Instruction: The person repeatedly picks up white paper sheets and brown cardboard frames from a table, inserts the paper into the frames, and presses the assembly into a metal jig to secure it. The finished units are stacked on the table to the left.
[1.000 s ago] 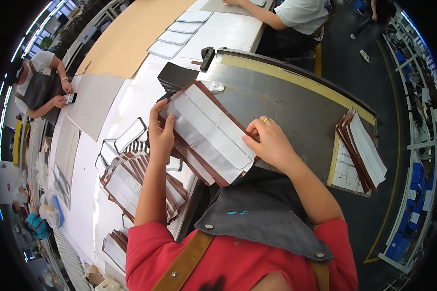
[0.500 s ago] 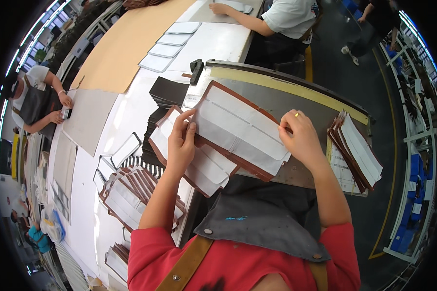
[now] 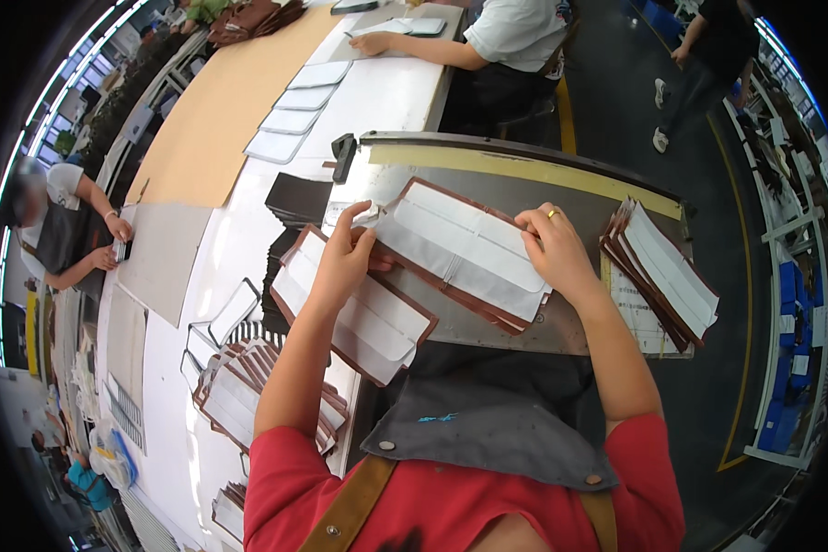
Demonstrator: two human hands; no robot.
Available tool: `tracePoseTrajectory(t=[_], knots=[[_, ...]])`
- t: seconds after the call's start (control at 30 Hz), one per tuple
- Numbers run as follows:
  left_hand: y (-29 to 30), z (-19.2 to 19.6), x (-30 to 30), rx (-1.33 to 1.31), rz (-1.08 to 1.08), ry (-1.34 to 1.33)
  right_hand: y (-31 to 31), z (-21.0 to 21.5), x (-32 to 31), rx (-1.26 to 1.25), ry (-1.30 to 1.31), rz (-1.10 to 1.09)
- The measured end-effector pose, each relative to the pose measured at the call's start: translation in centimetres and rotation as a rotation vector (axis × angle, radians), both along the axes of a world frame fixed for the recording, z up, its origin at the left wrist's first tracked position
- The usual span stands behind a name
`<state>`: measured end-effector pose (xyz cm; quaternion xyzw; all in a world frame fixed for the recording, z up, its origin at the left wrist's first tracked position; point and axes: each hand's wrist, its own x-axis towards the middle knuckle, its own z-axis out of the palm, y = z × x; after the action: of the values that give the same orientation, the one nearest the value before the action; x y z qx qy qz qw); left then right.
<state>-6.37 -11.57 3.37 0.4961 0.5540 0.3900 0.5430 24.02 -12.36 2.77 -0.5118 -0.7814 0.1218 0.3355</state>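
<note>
Both my hands are on a brown leather panel (image 3: 460, 241) with a white lining, like a wallet part, held tilted over the grey work board. My left hand (image 3: 345, 253) grips its left end, with some fingers tucked beneath. My right hand (image 3: 554, 253) pinches its upper right edge; a gold-coloured ring is on one finger. Several brown layers show along the panel's lower edge; I cannot tell whether they are separate pieces. A second lined panel (image 3: 370, 327) lies below my left hand and forearm, partly covered by them.
Lined panels fan out in a stack (image 3: 667, 276) at the board's right end. Another bundle (image 3: 239, 396) sits by a wire rack (image 3: 235, 313) on the white table. Dark pieces (image 3: 296, 198) are piled left of the board (image 3: 524, 175). Co-workers sit at the far table and left.
The view has shifted slightly. The held panel has turned a little and stands more apart from the lower panel. Both hands keep their grip on it.
</note>
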Motion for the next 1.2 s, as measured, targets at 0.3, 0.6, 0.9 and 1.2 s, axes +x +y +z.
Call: tracePoseTrajectory(t=[0.3, 0.6, 0.9, 1.2], knots=[[-1.6, -0.2, 1.9, 0.109, -0.103, -0.051, -0.4, 1.6, 0.3, -0.417, 0.4, -0.078], [-0.4, -1.6, 3.4, 0.227, -0.101, -0.02, 0.7, 0.3, 1.0, -0.889, 1.026, -0.08], [-1.5, -1.2, 4.3, 0.357, -0.074, 0.052, -0.6, 1.1, -1.0, 0.335, -0.048, -0.039], [-4.1, 1.1, 5.3, 0.88, -0.566, 0.559, 1.6, 3.8, 0.8, -0.574, 0.749, -0.041]])
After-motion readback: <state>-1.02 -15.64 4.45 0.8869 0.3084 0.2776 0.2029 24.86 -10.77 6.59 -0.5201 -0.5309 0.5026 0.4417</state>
